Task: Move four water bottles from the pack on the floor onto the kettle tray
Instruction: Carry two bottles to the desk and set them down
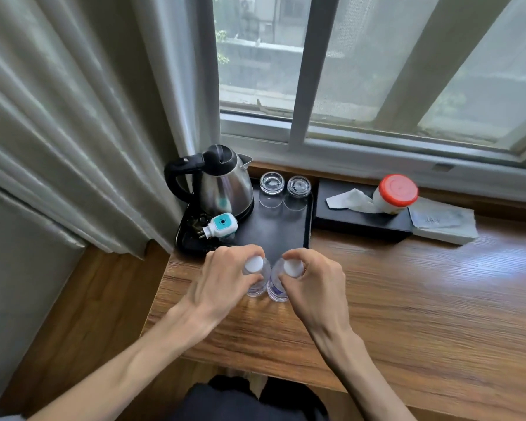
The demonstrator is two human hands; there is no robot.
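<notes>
Two clear water bottles with white caps stand side by side on the wooden table, just in front of the black kettle tray [298, 226]. My left hand [222, 281] grips the left bottle [257, 284] around its neck. My right hand [313, 284] grips the right bottle [276, 287] the same way. Both bottles are upright and touch each other. The tray holds a steel kettle [223, 183], two upturned glasses [272, 185] and a teal and white plug-in device [220, 227]; its front right part is bare. The pack on the floor is out of view.
A black tissue box [362, 220] with a red-lidded jar [395, 192] on it lies right of the tray, beside a folded grey cloth [444, 221]. A curtain [73, 132] hangs at the left, the window frame [377, 150] runs behind. The table's front edge [255, 360] is near my knees.
</notes>
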